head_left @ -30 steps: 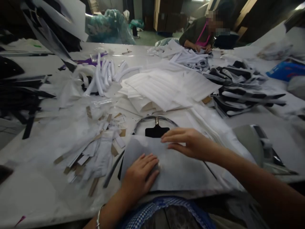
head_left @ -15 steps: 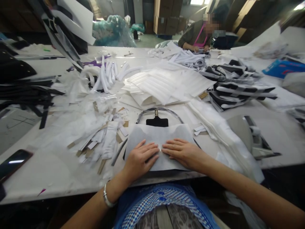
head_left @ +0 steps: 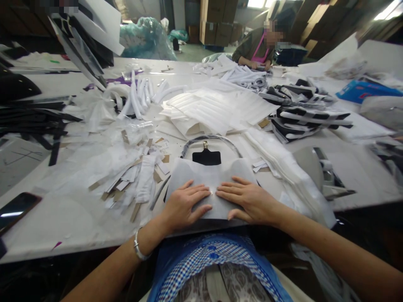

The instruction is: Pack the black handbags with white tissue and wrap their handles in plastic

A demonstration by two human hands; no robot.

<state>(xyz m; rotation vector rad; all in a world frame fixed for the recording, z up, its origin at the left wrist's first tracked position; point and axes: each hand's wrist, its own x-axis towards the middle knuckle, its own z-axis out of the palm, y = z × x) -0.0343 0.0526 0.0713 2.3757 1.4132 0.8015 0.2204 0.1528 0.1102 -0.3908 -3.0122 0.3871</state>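
Note:
Both my hands rest flat on a white sheet [head_left: 209,171] that covers a dark bag at the table's front edge. My left hand [head_left: 185,206] lies on the sheet's left half, fingers stretched toward the middle. Opposite it, my right hand [head_left: 252,201] presses the right half with fingers and thumb spread. A tiny shiny piece [head_left: 211,193] shows between my fingertips. Beyond the sheet's far edge stick out a black flap [head_left: 206,157] with a metal clasp [head_left: 205,145] and a wrapped, arched handle [head_left: 185,145]. Most of the bag is hidden under the sheet.
Loose strips [head_left: 126,180] lie to the left, with a phone [head_left: 17,209] at the far left. White foam sheets [head_left: 217,109] are piled ahead. At right are a long white padded roll [head_left: 283,176] and a tape dispenser [head_left: 327,176]. A co-worker [head_left: 255,48] sits across the table.
My thumbs have spread away from my fingers, and both hands remain flat on the sheet. The sheet's near edge appears pulled slightly closer to my body. The view has shifted a little.

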